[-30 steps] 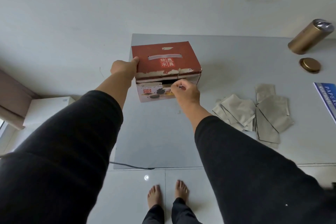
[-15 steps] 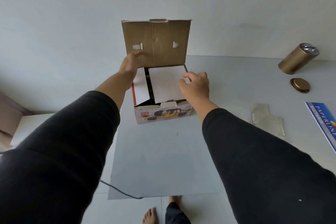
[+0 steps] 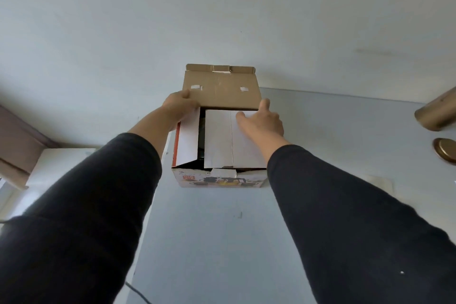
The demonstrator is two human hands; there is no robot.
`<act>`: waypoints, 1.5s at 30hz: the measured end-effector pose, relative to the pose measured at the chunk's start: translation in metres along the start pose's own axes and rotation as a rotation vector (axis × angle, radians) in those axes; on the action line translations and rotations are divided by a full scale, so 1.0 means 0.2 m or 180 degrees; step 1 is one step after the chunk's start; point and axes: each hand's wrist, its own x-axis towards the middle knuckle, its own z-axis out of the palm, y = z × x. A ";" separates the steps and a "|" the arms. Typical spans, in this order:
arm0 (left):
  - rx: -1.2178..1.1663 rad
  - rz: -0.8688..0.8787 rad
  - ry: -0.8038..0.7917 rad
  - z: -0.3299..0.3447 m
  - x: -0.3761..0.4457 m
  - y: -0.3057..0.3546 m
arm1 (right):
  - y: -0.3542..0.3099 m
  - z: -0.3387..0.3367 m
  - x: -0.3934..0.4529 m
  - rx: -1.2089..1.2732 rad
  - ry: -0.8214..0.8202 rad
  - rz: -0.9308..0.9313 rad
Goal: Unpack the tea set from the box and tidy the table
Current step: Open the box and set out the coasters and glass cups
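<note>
At the far left edge of the grey surface [image 3: 222, 242] stands the box [image 3: 219, 179], its brown lid [image 3: 220, 90] folded up and back. Two white inner flaps [image 3: 232, 138] cover most of the opening, with a dark gap between them hiding the contents. The left hand [image 3: 179, 106] grips the lid's lower left corner; the right hand [image 3: 262, 122] lies open and flat on the right flap, thumb against the lid's edge. Well to the right lie a gold tin [image 3: 436, 116] on its side and a gold cap [image 3: 445, 153], near each other but apart.
</note>
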 end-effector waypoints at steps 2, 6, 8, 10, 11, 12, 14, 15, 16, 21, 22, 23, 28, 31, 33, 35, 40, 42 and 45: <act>0.0024 -0.0012 0.0000 0.00 0.02 0.00 | 0.00 0.00 0.02 -0.0052 0.0017 0.0005; 0.0196 0.0114 -0.0058 0.01 0.03 -0.01 | -0.04 0.02 0.01 -0.0612 0.0453 -0.0362; 0.0291 0.0176 -0.0056 0.02 0.02 -0.01 | -0.08 0.05 -0.02 -0.0760 0.0716 -0.1425; 0.0111 0.0098 -0.0002 0.00 0.00 0.01 | -0.12 0.07 -0.06 -0.0556 0.0296 -0.2246; -0.0048 0.0101 0.0047 -0.01 -0.01 0.01 | -0.13 0.08 -0.08 -0.0505 0.0051 -0.2427; -0.0170 0.0103 0.0123 -0.03 -0.02 0.02 | -0.15 0.10 -0.09 -0.0529 -0.0156 -0.2479; -0.0356 0.0095 0.0322 -0.08 -0.05 0.04 | -0.18 0.10 -0.12 -0.0812 -0.0393 -0.2452; -0.0348 0.0124 0.0416 -0.10 -0.06 0.03 | -0.19 0.10 -0.14 -0.0961 -0.0421 -0.2443; -0.0215 0.0156 0.0527 -0.13 -0.06 0.01 | -0.20 0.09 -0.15 -0.1070 -0.0412 -0.2432; 0.0758 0.0483 0.0845 -0.15 -0.16 -0.06 | -0.24 0.04 -0.23 -0.1485 -0.0345 -0.2227; 0.0975 0.0586 0.0837 -0.14 -0.18 -0.07 | -0.24 0.03 -0.25 -0.1523 -0.0346 -0.2195; 0.1195 0.0708 0.0797 -0.13 -0.21 -0.08 | -0.24 0.03 -0.27 -0.1528 -0.0364 -0.2189; 0.2075 0.0877 0.0719 -0.08 -0.32 -0.16 | -0.19 0.09 -0.42 -0.1702 -0.0531 -0.2253; 0.2730 0.0823 0.0684 -0.05 -0.39 -0.22 | -0.17 0.09 -0.47 -0.1812 -0.0307 -0.2186; 0.2963 0.0904 0.0747 -0.04 -0.43 -0.24 | -0.17 0.07 -0.50 -0.1752 -0.0069 -0.2208; 0.3208 0.0988 0.0857 -0.03 -0.46 -0.27 | -0.17 0.03 -0.54 -0.1607 0.0250 -0.2236; 0.3696 0.0758 0.0895 -0.01 -0.52 -0.28 | -0.10 -0.12 -0.61 -0.1464 0.1154 -0.2242; 0.3705 0.0424 0.0728 0.00 -0.53 -0.27 | -0.04 -0.20 -0.61 -0.1492 0.1402 -0.2054; 0.3388 0.0085 0.0577 0.02 -0.54 -0.28 | 0.08 -0.28 -0.61 -0.1522 0.1665 -0.1586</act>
